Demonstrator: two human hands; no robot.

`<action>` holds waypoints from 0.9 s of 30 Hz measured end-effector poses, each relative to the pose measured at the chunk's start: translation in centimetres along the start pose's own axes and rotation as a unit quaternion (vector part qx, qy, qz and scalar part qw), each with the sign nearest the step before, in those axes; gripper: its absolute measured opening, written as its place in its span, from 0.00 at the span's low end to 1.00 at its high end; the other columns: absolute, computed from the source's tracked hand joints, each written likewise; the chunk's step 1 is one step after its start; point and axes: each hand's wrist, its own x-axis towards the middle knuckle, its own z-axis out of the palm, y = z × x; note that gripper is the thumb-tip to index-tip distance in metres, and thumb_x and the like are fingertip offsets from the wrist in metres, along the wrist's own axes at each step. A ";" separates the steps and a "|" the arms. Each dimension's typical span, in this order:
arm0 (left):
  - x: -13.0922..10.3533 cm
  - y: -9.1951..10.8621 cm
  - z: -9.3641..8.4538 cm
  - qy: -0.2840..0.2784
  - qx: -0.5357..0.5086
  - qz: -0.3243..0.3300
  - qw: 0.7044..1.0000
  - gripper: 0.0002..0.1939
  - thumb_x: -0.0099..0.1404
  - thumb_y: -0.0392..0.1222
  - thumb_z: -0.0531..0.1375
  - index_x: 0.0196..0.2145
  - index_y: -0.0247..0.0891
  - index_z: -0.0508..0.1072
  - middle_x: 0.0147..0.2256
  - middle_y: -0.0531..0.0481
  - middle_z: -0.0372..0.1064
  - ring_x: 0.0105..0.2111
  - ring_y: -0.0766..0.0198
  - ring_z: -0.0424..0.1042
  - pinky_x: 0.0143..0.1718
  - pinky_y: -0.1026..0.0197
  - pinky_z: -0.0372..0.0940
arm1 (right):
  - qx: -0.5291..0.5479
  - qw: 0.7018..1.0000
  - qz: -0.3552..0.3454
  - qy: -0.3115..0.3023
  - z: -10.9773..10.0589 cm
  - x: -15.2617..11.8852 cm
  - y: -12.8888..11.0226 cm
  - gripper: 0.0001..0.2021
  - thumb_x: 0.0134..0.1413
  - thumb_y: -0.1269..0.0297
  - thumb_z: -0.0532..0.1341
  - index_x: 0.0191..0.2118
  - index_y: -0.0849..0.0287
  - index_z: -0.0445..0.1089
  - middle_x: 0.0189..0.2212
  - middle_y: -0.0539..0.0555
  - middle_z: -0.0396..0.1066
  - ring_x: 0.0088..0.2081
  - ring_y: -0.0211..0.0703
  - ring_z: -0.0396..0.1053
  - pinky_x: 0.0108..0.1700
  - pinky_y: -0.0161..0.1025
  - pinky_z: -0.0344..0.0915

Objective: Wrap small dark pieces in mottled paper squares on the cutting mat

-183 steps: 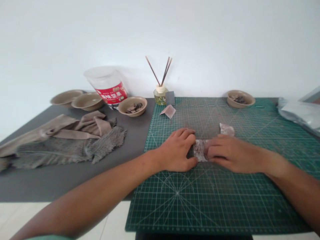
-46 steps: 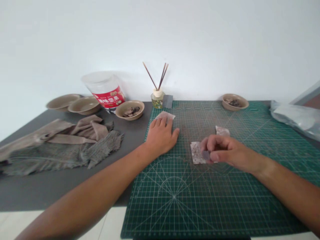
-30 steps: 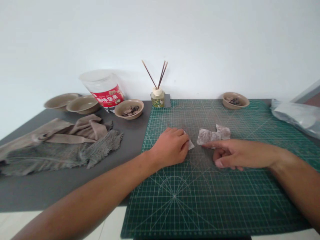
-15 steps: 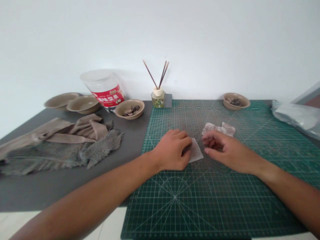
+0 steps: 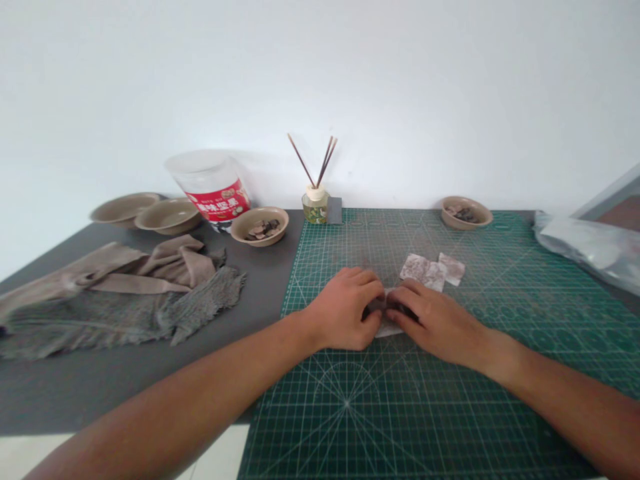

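Note:
A small white sachet (image 5: pixel 389 329), thin and squarish, lies low over the cutting mat, mostly covered by my fingers. My left hand (image 5: pixel 347 310) is closed in a pinch on its left side. From the right, the curled fingers of my right hand (image 5: pixel 434 320) pinch its upper edge, fingertips almost touching those of the left. Just beyond my right hand are brown-speckled white sachets (image 5: pixel 423 269), with a smaller-looking one (image 5: pixel 452 269) overlapping at the right. What is inside the sachet between my hands is hidden.
A green cutting mat (image 5: pixel 425 413) covers the table's right part. Behind stand a bowl of dark pieces (image 5: pixel 264 241), another such bowl (image 5: pixel 467 225), a reed diffuser (image 5: pixel 316 203) and a clear tub (image 5: pixel 220 200). Crumpled cloth (image 5: pixel 125 300) lies left, a plastic bag (image 5: pixel 590 243) right.
My right hand has moved left and closed on the sachet beside my left hand, uncovering more of the speckled sachets behind. The left hand keeps its pinch. The view has tilted slightly up.

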 end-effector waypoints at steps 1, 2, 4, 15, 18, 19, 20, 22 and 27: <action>0.0 0.0 0.0 0.005 0.016 -0.008 1.000 0.08 0.62 0.40 0.58 0.38 0.37 0.72 0.39 0.45 0.71 0.41 0.54 0.69 0.45 0.51 0.63 | -0.006 1.000 -0.008 0.001 0.0 0.0 0.1 0.08 0.71 0.62 0.55 0.48 0.56 0.70 0.43 0.56 0.70 0.43 0.50 0.71 0.47 0.51 0.67; 0.0 0.1 0.0 0.006 0.031 -0.014 0.999 0.07 0.63 0.41 0.58 0.37 0.37 0.72 0.39 0.46 0.71 0.41 0.54 0.69 0.44 0.51 0.62 | -0.009 1.000 -0.013 0.003 0.0 -0.1 0.1 0.08 0.71 0.62 0.55 0.48 0.57 0.70 0.44 0.57 0.69 0.44 0.50 0.71 0.48 0.51 0.67; 0.0 0.2 0.0 -0.001 0.054 -0.022 0.998 0.07 0.64 0.43 0.57 0.35 0.38 0.72 0.37 0.46 0.70 0.39 0.55 0.68 0.41 0.51 0.61 | -0.008 1.000 -0.026 0.004 -0.1 -0.2 0.1 0.08 0.70 0.63 0.55 0.48 0.57 0.70 0.44 0.57 0.69 0.44 0.50 0.70 0.49 0.52 0.68; -0.1 -0.1 -0.6 -0.045 0.064 0.008 0.997 0.09 0.62 0.44 0.60 0.39 0.39 0.72 0.41 0.46 0.69 0.42 0.54 0.66 0.44 0.51 0.61 | -0.057 0.994 -0.098 0.003 -0.1 -0.4 0.3 0.08 0.67 0.69 0.58 0.48 0.57 0.71 0.44 0.58 0.72 0.45 0.51 0.70 0.48 0.52 0.72; -0.2 -0.4 -0.8 -0.055 0.047 0.025 0.997 0.11 0.63 0.45 0.60 0.42 0.39 0.72 0.42 0.45 0.69 0.45 0.53 0.65 0.48 0.51 0.61 | -0.069 0.989 -0.134 0.006 -0.3 -0.3 0.5 0.08 0.68 0.69 0.57 0.48 0.58 0.72 0.46 0.59 0.73 0.46 0.52 0.71 0.48 0.52 0.72; -0.2 -0.5 -0.8 -0.057 0.043 0.028 0.997 0.11 0.63 0.45 0.61 0.42 0.39 0.72 0.43 0.45 0.68 0.46 0.53 0.65 0.50 0.50 0.61 | -0.076 0.987 -0.144 0.005 -0.4 -0.2 0.5 0.08 0.68 0.69 0.57 0.48 0.58 0.72 0.46 0.59 0.73 0.46 0.52 0.71 0.48 0.52 0.72; -0.2 -0.6 -0.8 -0.058 0.040 0.031 0.997 0.12 0.64 0.45 0.61 0.43 0.39 0.72 0.43 0.45 0.68 0.46 0.53 0.65 0.50 0.50 0.61 | -0.082 0.985 -0.154 0.005 -0.5 -0.2 0.6 0.08 0.68 0.69 0.57 0.48 0.57 0.72 0.46 0.59 0.74 0.46 0.52 0.72 0.48 0.52 0.73; -0.2 -0.7 -0.7 -0.061 0.038 0.034 0.997 0.12 0.64 0.46 0.61 0.43 0.39 0.72 0.44 0.45 0.68 0.46 0.53 0.66 0.52 0.50 0.61 | -0.086 0.982 -0.166 0.001 -0.8 -0.1 0.7 0.08 0.69 0.69 0.57 0.47 0.57 0.74 0.46 0.59 0.75 0.46 0.51 0.72 0.49 0.53 0.72; -0.1 -0.7 -0.6 -0.059 0.042 0.034 0.997 0.15 0.62 0.48 0.62 0.44 0.39 0.71 0.44 0.44 0.68 0.46 0.52 0.66 0.52 0.49 0.61 | -0.066 0.985 -0.159 -0.022 -1.3 -0.3 0.9 0.09 0.69 0.69 0.57 0.46 0.56 0.76 0.46 0.58 0.76 0.47 0.50 0.74 0.49 0.51 0.73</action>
